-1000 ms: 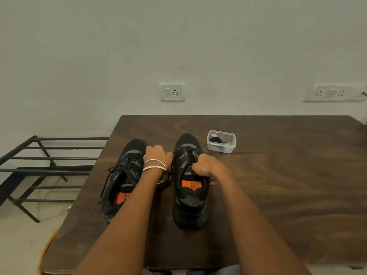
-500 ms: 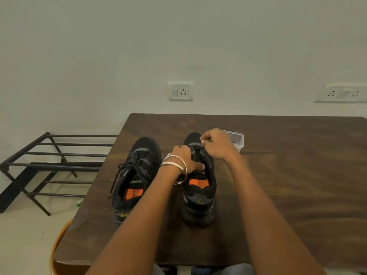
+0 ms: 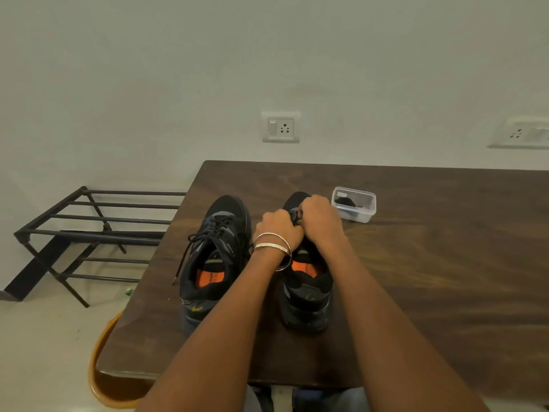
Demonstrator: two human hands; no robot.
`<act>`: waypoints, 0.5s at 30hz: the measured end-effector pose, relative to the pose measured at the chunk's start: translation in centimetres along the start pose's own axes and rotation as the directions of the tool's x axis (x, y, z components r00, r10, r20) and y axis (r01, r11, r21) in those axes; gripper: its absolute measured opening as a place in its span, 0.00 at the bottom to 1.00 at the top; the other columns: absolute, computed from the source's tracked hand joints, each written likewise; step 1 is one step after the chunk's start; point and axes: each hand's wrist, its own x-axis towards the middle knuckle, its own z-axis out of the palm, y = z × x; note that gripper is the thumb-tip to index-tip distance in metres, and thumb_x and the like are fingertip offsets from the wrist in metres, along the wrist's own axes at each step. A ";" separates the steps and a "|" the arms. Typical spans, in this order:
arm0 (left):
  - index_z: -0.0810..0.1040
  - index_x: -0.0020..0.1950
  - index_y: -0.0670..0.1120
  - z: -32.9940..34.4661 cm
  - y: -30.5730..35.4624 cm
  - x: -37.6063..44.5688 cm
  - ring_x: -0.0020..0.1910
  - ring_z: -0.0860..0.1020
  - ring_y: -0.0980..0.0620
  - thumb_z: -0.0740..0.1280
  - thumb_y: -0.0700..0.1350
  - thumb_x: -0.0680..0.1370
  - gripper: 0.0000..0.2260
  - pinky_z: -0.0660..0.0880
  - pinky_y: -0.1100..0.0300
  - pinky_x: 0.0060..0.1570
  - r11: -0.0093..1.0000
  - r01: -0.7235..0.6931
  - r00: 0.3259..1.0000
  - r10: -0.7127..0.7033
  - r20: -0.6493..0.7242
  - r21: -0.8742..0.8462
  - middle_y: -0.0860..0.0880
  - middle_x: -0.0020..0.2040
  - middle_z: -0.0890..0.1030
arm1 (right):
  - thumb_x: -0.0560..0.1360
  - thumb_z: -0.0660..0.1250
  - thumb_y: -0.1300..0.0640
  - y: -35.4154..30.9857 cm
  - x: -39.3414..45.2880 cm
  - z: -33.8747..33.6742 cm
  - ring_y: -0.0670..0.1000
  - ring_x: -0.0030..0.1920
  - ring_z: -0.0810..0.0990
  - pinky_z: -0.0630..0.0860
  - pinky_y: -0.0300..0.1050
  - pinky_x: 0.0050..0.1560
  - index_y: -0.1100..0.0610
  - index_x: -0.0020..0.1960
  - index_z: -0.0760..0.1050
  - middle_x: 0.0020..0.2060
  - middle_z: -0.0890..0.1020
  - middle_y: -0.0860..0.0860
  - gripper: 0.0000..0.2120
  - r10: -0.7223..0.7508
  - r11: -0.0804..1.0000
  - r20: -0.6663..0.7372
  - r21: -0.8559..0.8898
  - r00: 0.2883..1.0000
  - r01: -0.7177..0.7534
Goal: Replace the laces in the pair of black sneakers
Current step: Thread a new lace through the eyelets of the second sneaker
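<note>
Pale wall with two plug sockets stands behind a dark wooden worktop (image 3: 416,263), and a black metal rack (image 3: 98,233) sits on the floor off to the left of the hands. Two black sneakers with orange insides stand side by side on the worktop, toes pointing away from the person. The right sneaker (image 3: 307,295) is right under both hands. The left hand (image 3: 277,230), with thin bangles on its wrist, is curled over the laced part of that shoe. The right hand (image 3: 319,221) is curled too, touching the left hand, and its fingers seem to pinch a bit of black lace near the toe end, though the lace itself is mostly hidden there. The left sneaker (image 3: 215,257) stands just to the left of the left hand, and its lace (image 3: 190,251) hangs loose down its side. A small clear box (image 3: 353,208) with something dark in it sits just past the right hand. A lace is probably light, soft and floppy, so it bends and slips easily. The best place to hold it is most likely near its hard tip, pinched tight. The shoe looks light but springy, so one hand should hold it by its firm sides while the other pulls.
</note>
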 end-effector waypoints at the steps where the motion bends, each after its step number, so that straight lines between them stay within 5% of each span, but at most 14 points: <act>1: 0.74 0.56 0.39 0.0 0.1 -0.1 0.49 0.76 0.40 0.63 0.48 0.78 0.14 0.70 0.52 0.44 1.000 0.014 1.000 -0.014 -0.002 -0.002 0.39 0.56 0.76 | 0.79 0.61 0.63 -0.1 -0.1 0.0 0.59 0.53 0.79 0.76 0.51 0.51 0.62 0.54 0.78 0.53 0.78 0.59 0.08 0.004 1.000 -0.008 -0.011 1.000 -0.004; 4: 0.74 0.59 0.40 0.3 0.2 -0.5 0.55 0.77 0.38 0.63 0.48 0.78 0.15 0.73 0.51 0.48 0.998 0.055 0.998 -0.055 -0.002 -0.004 0.38 0.58 0.76 | 0.78 0.63 0.62 -0.3 -0.2 -0.2 0.60 0.52 0.79 0.75 0.50 0.49 0.63 0.54 0.77 0.52 0.79 0.60 0.07 0.014 1.000 -0.044 -0.019 0.999 -0.015; 7: 0.74 0.61 0.39 0.3 0.3 -0.7 0.58 0.76 0.37 0.62 0.47 0.79 0.15 0.73 0.50 0.51 0.997 0.076 0.997 -0.076 0.010 0.003 0.38 0.60 0.75 | 0.78 0.63 0.60 0.4 -0.3 -0.4 0.61 0.51 0.79 0.73 0.50 0.46 0.66 0.54 0.75 0.49 0.79 0.61 0.09 0.161 0.972 -0.056 0.181 0.985 -0.149; 10: 0.74 0.62 0.39 0.4 0.5 -0.8 0.57 0.76 0.39 0.61 0.47 0.80 0.15 0.72 0.52 0.49 0.996 0.084 0.996 -0.084 0.013 0.006 0.39 0.60 0.75 | 0.77 0.62 0.61 1.7 -0.2 -0.4 0.57 0.45 0.82 0.80 0.50 0.45 0.64 0.48 0.75 0.46 0.82 0.58 0.07 0.442 0.748 0.039 0.536 0.896 -0.392; 13: 0.75 0.61 0.40 0.6 0.6 -0.8 0.57 0.76 0.39 0.62 0.48 0.79 0.15 0.74 0.51 0.50 0.995 0.098 0.995 -0.098 0.005 -0.013 0.39 0.60 0.75 | 0.77 0.63 0.64 2.3 -0.4 -0.7 0.55 0.41 0.85 0.84 0.53 0.44 0.63 0.49 0.74 0.44 0.82 0.59 0.02 0.550 0.496 0.173 0.720 0.817 -0.486; 15: 0.75 0.61 0.40 0.7 0.5 -0.7 0.57 0.76 0.39 0.62 0.49 0.79 0.16 0.74 0.50 0.50 0.992 0.118 0.993 -0.118 0.008 -0.037 0.39 0.61 0.74 | 0.76 0.65 0.63 2.1 -0.1 -0.7 0.55 0.47 0.82 0.82 0.54 0.51 0.64 0.52 0.76 0.49 0.82 0.58 0.07 0.478 0.614 0.126 0.660 0.869 -0.433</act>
